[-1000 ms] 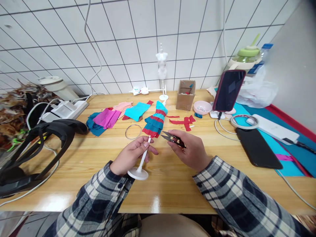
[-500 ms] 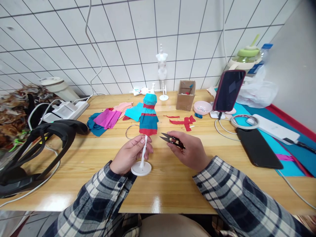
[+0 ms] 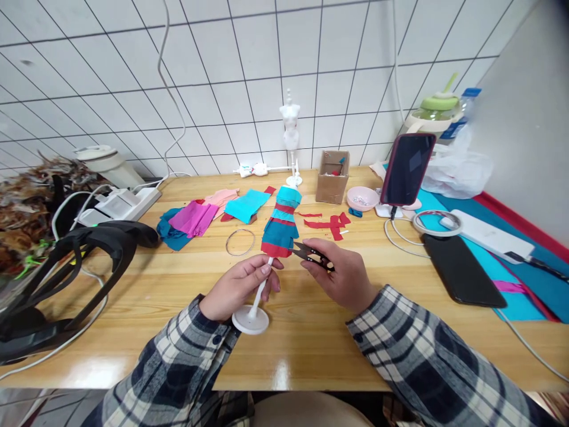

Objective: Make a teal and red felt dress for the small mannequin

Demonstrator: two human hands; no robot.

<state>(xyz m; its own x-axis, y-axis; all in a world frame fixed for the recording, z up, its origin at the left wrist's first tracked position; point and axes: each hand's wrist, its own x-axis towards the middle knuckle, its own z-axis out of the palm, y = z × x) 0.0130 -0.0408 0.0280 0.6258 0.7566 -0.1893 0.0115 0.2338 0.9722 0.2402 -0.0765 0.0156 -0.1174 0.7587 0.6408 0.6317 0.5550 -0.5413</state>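
Observation:
In the head view my left hand (image 3: 242, 283) is closed round the thin white stem of a small dress-form stand (image 3: 251, 320). The form leans to the right and wears a layered paper-like dress (image 3: 281, 228) in light blue, teal and red bands. My right hand (image 3: 344, 273) grips black thread snips (image 3: 313, 256), their blades a little apart. The tips of the snips are at the dress's lower right edge; whether they touch it I cannot tell.
Behind stand a bare white dress form (image 3: 290, 127), a cardboard box (image 3: 331, 190) and a pink bowl (image 3: 362, 198). Red scraps (image 3: 331, 223) and coloured sheets (image 3: 246, 204) lie on the table. A black headset (image 3: 106, 261) is left; a phone on a stand (image 3: 408, 169) is right.
The dressed form has tilted to the right, bringing its hem close to the snips. The snips' tips now reach the hem's right edge. Both hands keep their hold.

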